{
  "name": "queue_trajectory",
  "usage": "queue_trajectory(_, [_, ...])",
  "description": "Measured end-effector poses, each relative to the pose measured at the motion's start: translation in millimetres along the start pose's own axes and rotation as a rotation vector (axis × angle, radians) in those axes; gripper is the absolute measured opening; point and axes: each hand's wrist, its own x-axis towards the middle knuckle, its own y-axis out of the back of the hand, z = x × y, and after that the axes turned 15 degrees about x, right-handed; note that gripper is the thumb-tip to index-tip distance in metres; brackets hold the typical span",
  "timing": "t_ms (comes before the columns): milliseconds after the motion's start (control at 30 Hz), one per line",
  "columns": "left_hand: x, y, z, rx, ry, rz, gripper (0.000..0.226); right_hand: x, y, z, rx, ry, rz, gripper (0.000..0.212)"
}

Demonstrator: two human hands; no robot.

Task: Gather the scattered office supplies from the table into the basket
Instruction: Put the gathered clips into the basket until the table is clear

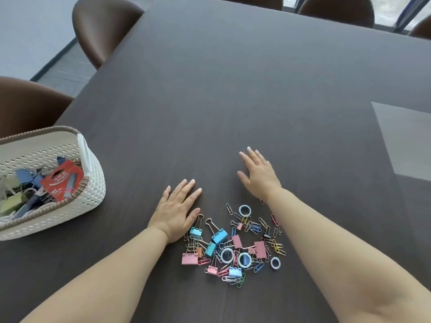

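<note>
1. The left hand (pixel 175 210) lay flat, palm down, on the dark tabletop (pixel 233 89), its fingers (pixel 186 192) spread apart and holding nothing
2. The right hand (pixel 258 176) also rested palm down, farther toward the far edge than the left, fingers (pixel 253 157) splayed and empty; a single paper clip (pixel 242 151) lay just beside its fingertips
3. Between the two forearms, close to the near edge, sat a loose pile of office supplies (pixel 235 248): blue binder clips (pixel 219 236), pink binder clips (pixel 260 249), many coloured paper clips, and several pale rings (pixel 245 210)
4. The left hand's thumb side lay just beside the far-left part of the pile; the right wrist passed along its right side
5. A white perforated basket (pixel 93 183) stood at the left edge of the tabletop, well apart from the pile, already holding a red packet (pixel 61 180) and blue items
6. Brown chairs (pixel 102 26) stood around the left and far edges
</note>
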Motion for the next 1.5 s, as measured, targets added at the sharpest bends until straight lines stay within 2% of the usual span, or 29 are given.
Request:
queue_trajectory(100, [1.7,-0.7,-1.6,-0.005,0.004,0.005,0.074,20.5,-9.0,5.1,-0.138,-0.07,-0.137,0.064])
queue_trajectory(200, [1.2,-4.3,-2.8,0.002,0.002,0.015,0.073,14.7,-20.5,4.5,-0.165,-0.053,-0.177,0.066])
queue_trajectory(433, [0.8,-6.7,-2.4,0.025,0.01,0.03,0.077,-74.0,-30.4,12.1,-0.104,0.043,-0.257,0.067])
queue_trajectory(533, [1.3,-6.8,-1.5,-0.026,0.013,0.052,0.076,-114.5,-42.5,8.8,-0.082,0.052,-0.244,0.077])
queue_trajectory(667, [-0.9,-6.3,-1.0,-0.011,0.013,0.037,0.056,-153.7,-54.0,0.9,0.029,0.069,-0.232,0.058])
queue_trajectory(767, [-0.3,-4.5,-0.1,-0.036,0.017,0.005,0.054,-165.8,-45.7,2.5,0.221,0.065,-0.03,0.048])
queue_trajectory(833, [-2.0,-1.6,3.7,-0.159,0.025,0.015,0.062,-155.4,-35.2,12.2,0.255,0.042,0.14,0.041])
queue_trajectory(900, [-8.4,3.1,14.1,-0.24,-0.044,0.032,0.077,-134.7,-24.6,24.3,0.18,0.002,0.208,0.04])
queue_trajectory(967, [-15.7,9.1,28.4,-0.146,-0.201,0.026,0.083,-114.9,-17.7,32.6,0.076,-0.088,0.136,0.051])
queue_trajectory(1033, [-14.5,13.7,40.0,-0.003,-0.324,0.004,0.084,-103.1,-17.7,36.3,0.018,-0.159,-0.008,0.061])
queue_trajectory(1167, [-6.0,13.0,49.1,0.129,-0.414,-0.137,0.091,-116.4,-36.6,24.0,0.013,-0.041,-0.153,0.062])
queue_trajectory(1300, [-32.4,2.2,39.6,0.147,-0.476,-0.123,0.113,-169.5,-61.3,22.1,-0.01,0.09,-0.167,0.066])
queue_trajectory(1400, [-65.2,-1.7,28.3,0.116,-0.48,-0.13,0.112,-202.2,-68.9,22.4,0.062,0.106,-0.171,0.081])
queue_trajectory(1500, [-89.1,-8.2,19.2,0.09,-0.451,-0.06,0.111,-225.5,-73.2,22.9,0.145,0.072,-0.064,0.083])
